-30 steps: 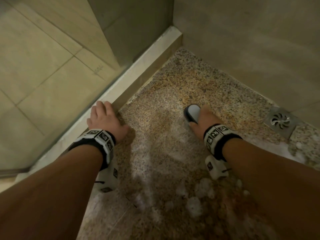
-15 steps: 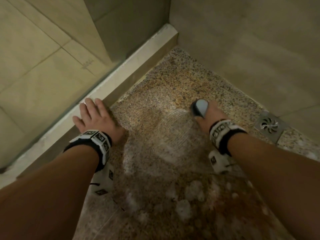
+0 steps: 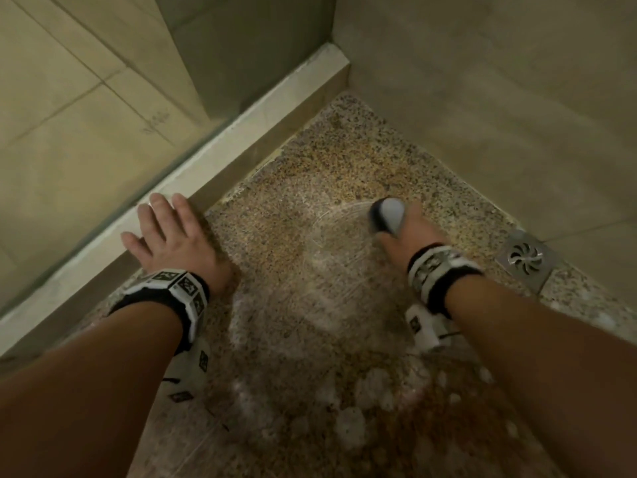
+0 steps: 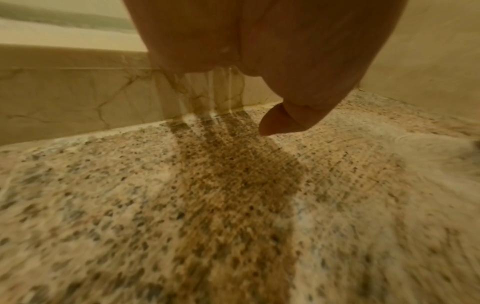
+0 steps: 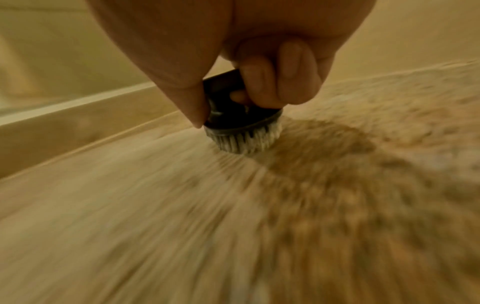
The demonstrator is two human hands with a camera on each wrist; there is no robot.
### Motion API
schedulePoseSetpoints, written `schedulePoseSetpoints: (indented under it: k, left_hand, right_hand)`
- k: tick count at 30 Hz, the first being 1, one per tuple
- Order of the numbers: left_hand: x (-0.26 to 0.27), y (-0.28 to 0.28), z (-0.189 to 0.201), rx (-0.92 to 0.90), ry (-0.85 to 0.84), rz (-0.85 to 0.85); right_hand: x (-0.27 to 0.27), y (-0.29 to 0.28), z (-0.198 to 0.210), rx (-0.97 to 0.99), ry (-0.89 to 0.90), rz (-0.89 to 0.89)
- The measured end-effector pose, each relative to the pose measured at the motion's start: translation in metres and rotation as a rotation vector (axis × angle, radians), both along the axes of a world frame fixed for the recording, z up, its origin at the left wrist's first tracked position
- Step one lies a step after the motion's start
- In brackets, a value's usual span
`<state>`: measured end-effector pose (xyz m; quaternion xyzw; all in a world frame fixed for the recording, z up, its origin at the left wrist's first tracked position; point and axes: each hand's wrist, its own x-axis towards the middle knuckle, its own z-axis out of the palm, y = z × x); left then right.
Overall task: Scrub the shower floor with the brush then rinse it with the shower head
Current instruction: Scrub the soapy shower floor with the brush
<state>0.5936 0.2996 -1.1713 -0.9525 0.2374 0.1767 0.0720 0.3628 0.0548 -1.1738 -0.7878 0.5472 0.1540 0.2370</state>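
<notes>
1. head view: the right hand (image 3: 410,232) is wrapped around a small round scrub brush with a black body and a pale grey-white top (image 3: 387,215), low over the speckled tan-and-brown granite shower floor (image 3: 310,188).
2. right wrist view: the fingers (image 5: 275,76) curl over the brush's black body (image 5: 233,111) and the thumb presses down its near side, so the grip is closed round it; the short whitish bristles (image 5: 244,139) touch the floor (image 5: 337,185), which is streaked with blur.
3. head view: the brush sits towards the far right part of the floor, near the tiled wall (image 3: 482,98) and well apart from the square metal drain cover with a swirl grille (image 3: 525,260), which lies to the right of the right wrist.
4. head view: the left hand (image 3: 172,236) lies flat with straight, slightly spread fingers, its fingertips on the pale stone kerb (image 3: 241,132) that edges the floor on the left.
5. left wrist view: the palm (image 4: 259,41) hangs over the floor (image 4: 233,205), holding nothing, and only the thumb tip (image 4: 280,121) shows clearly; the kerb's cracked side face (image 4: 78,98) stands behind it.
6. head view: white foam patches (image 3: 351,422) lie on the near part of the floor, and faint soapy arcs mark the surface just left of the brush.
7. head view: both wrists carry black-and-white bands with patterned marker squares (image 3: 179,288).
</notes>
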Motion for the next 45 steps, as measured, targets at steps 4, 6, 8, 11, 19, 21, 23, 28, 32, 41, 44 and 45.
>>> schedulePoseSetpoints:
  k: [4, 6, 8, 11, 19, 21, 23, 28, 32, 41, 44, 45]
  left_hand:
    - [-0.001, 0.0, -0.001, -0.002, -0.009, -0.001]
    - [-0.002, -0.001, -0.002, -0.008, -0.02, 0.002]
    - [-0.002, -0.001, -0.004, -0.008, -0.029, 0.004]
    - [-0.002, 0.001, -0.005, -0.02, -0.059, -0.003]
    - [-0.002, 0.001, -0.005, -0.043, -0.064, -0.013]
    - [-0.002, 0.0, -0.004, -0.044, -0.07, -0.014]
    - [-0.003, 0.0, -0.005, -0.043, -0.071, -0.016]
    - [-0.002, 0.001, -0.007, -0.065, -0.06, -0.018]
    - [-0.001, 0.003, -0.005, -0.072, -0.049, -0.025]
    - [0.002, 0.007, -0.002, -0.099, -0.084, -0.038]
    - [0.002, 0.007, 0.002, -0.112, -0.098, -0.041]
    - [0.003, 0.007, 0.003, -0.117, -0.102, -0.041]
  right_hand:
    - [0.019, -0.037, 0.008, -0.044, 0.033, -0.16]
    - [0.039, -0.017, 0.004, -0.058, -0.05, -0.098]
    - [0.051, 0.014, -0.001, -0.004, -0.088, 0.099]
    - [0.031, 0.027, -0.005, 0.051, -0.016, 0.356]
    - [0.005, -0.082, 0.0, -0.105, -0.007, -0.115]
    - [0.027, -0.079, -0.001, -0.1, -0.034, -0.127]
    - [0.043, -0.062, -0.005, -0.086, -0.068, -0.037]
    - [0.025, -0.046, -0.009, -0.055, -0.03, 0.174]
    - [0.007, -0.092, -0.01, -0.122, -0.027, -0.003]
    - [0.015, -0.059, -0.006, -0.084, 0.031, 0.169]
    - [-0.022, -0.055, -0.005, -0.054, 0.081, 0.248]
    - [-0.03, -0.062, -0.004, -0.065, 0.083, 0.219]
